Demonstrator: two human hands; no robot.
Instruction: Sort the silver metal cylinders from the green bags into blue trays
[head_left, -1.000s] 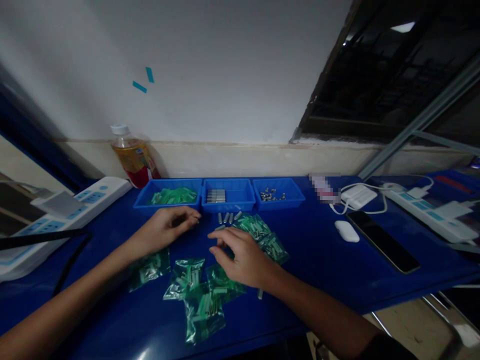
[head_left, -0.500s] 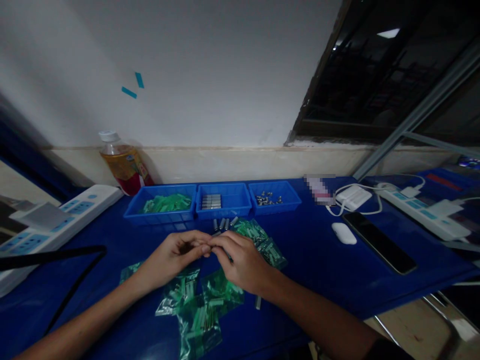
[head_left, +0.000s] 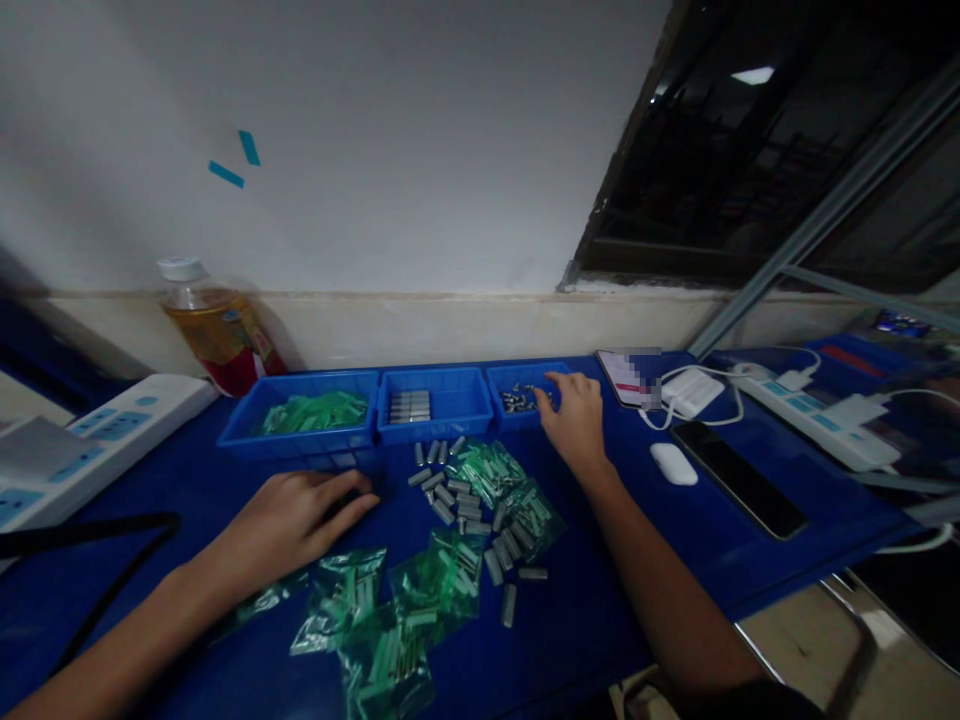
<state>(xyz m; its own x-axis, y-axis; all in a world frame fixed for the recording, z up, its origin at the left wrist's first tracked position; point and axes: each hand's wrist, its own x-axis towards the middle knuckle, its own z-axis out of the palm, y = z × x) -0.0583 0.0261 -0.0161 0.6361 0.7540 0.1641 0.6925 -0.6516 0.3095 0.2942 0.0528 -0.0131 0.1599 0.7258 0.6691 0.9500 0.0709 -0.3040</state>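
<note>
My right hand (head_left: 576, 425) reaches over the right-hand blue bin (head_left: 517, 420), which holds small shiny metal screws (head_left: 519, 398). Its thumb and forefinger are apart, with nothing visible between them. My left hand (head_left: 304, 512) rests low over the blue table, its thumb and forefinger tips brought together; whatever they hold, if anything, is hidden. Between the hands lies a loose heap of grey metal cylinders (head_left: 459, 497). Green-tinted clear bags of pale and metal pieces (head_left: 439, 580) spread below it, and further green bags (head_left: 491, 470) lie on its right.
The left blue bin (head_left: 300, 440) contains green bags; the middle bin (head_left: 465, 425) has a row of metal cylinders. A drink bottle (head_left: 225, 335) stands by the wall. Power strips (head_left: 124, 430) lie at both sides. A phone (head_left: 739, 480) and a white earbud case (head_left: 673, 464) are on the right.
My hands were together over the cylinders and have parted. The right one has moved up and right to the screw bin, the left one back to the left. The view has shifted slightly.
</note>
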